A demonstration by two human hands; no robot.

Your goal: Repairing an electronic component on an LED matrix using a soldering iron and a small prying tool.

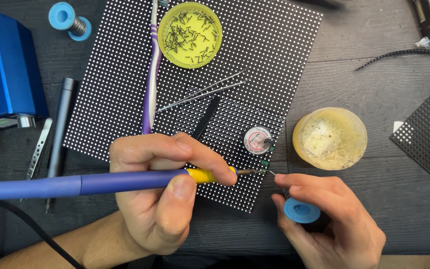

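left hand (pixel 160 199): grip closed on soldering iron (pixel 125 180), stiff, hold by the handle | right hand (pixel 329 219): grip closed on solder spool (pixel 301 210), light, wire soft | tip meets LED panel (pixel 125 65) edge, 3 o'clock of left hand

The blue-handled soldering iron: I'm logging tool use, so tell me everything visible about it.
The blue-handled soldering iron lies nearly level across the picture, its long blue grip running off the left edge. A yellow collar joins the grip to a thin dark metal tip. The left hand grips it near the collar, thumb below and fingers over. The tip meets the edge of the black dotted panel, beside a thin wire from the right hand.
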